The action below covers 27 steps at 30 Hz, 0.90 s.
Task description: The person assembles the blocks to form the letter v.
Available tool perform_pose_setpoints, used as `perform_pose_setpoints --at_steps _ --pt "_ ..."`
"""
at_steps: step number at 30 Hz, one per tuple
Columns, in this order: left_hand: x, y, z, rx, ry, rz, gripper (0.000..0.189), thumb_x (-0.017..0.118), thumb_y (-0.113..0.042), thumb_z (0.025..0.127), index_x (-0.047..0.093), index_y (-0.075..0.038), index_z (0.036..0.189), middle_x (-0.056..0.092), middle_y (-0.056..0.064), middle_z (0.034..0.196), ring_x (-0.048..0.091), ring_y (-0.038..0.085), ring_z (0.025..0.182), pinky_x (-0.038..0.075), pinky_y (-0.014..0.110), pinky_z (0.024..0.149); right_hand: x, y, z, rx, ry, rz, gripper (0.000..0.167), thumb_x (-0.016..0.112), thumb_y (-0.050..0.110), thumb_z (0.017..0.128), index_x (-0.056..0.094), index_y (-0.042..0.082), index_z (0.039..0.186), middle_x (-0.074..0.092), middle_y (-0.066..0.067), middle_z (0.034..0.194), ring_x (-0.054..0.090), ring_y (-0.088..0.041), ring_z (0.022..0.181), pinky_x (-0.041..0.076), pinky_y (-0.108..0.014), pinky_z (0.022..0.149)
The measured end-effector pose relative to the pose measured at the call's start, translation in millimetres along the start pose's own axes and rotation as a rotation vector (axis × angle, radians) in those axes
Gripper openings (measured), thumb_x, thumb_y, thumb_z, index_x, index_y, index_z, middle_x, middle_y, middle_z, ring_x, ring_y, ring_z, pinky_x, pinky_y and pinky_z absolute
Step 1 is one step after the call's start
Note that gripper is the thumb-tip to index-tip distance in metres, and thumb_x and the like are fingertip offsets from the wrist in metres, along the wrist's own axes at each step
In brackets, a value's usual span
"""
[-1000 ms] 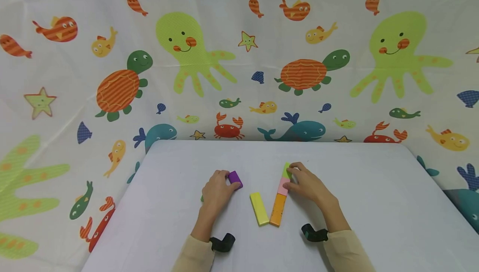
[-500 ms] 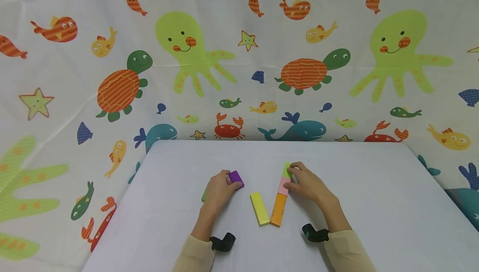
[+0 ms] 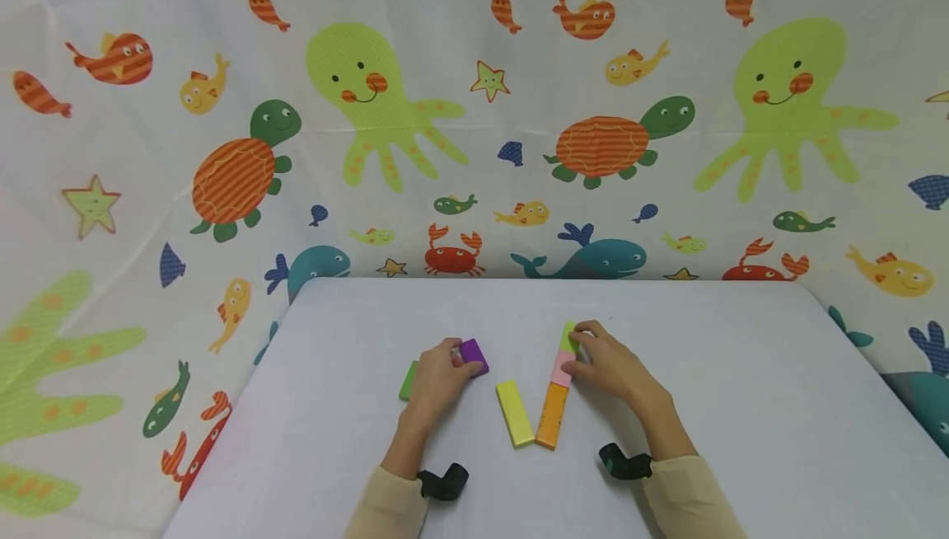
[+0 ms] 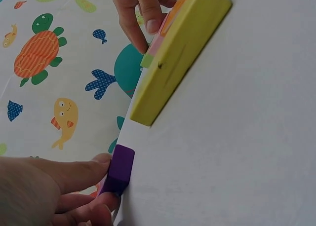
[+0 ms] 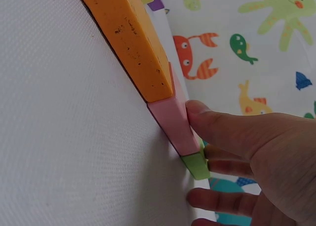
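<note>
Pinching a purple block [image 3: 474, 357] between thumb and fingers, the left hand [image 3: 439, 378], from the head view, is leaving a gap of tabletop [image 3: 704, 341] before the yellow block [image 3: 515, 414]. A green block [image 3: 408, 381] is lying at that hand's outer side. From the left wrist, thumb and fingers are pressing opposite sides of the purple block. From the right wrist, the right hand [image 5: 266, 162], loosely spread, is touching the pink block's [image 5: 174, 123] edge with its thumb, fingers reaching by the lime block [image 5: 196, 165]; an orange block [image 5: 129, 43] is continuing the row.
</note>
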State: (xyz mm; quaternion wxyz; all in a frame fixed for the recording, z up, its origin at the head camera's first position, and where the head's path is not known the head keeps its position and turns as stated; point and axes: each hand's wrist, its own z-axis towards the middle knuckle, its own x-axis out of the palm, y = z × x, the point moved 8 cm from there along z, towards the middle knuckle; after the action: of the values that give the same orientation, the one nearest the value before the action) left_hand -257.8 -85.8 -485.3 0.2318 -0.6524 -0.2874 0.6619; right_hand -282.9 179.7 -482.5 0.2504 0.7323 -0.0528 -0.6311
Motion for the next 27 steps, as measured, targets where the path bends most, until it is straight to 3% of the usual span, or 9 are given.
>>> perform_pose_setpoints --at_steps 21,27 --pt "11.0 -7.4 -1.1 0.016 0.026 -0.024 0.057 0.076 -0.028 0.089 0.058 -0.001 0.135 0.067 0.005 0.085 0.055 0.016 0.077 0.050 0.030 0.069 -2 1 -0.4 -0.003 -0.005 0.004 0.061 0.072 0.040 0.091 0.058 0.003 0.138 0.047 -0.017 0.147 0.053 -0.038 0.129 0.046 -0.056 0.106" --pt "13.4 -8.4 -0.7 0.021 0.038 -0.031 0.057 0.077 -0.028 0.088 0.059 -0.001 0.135 0.064 0.002 0.081 0.053 0.014 0.074 0.046 0.026 0.066 -2 1 -0.1 -0.005 -0.003 -0.002 0.061 0.071 0.040 0.091 0.058 0.003 0.138 0.046 -0.017 0.147 0.053 -0.038 0.130 0.046 -0.057 0.106"
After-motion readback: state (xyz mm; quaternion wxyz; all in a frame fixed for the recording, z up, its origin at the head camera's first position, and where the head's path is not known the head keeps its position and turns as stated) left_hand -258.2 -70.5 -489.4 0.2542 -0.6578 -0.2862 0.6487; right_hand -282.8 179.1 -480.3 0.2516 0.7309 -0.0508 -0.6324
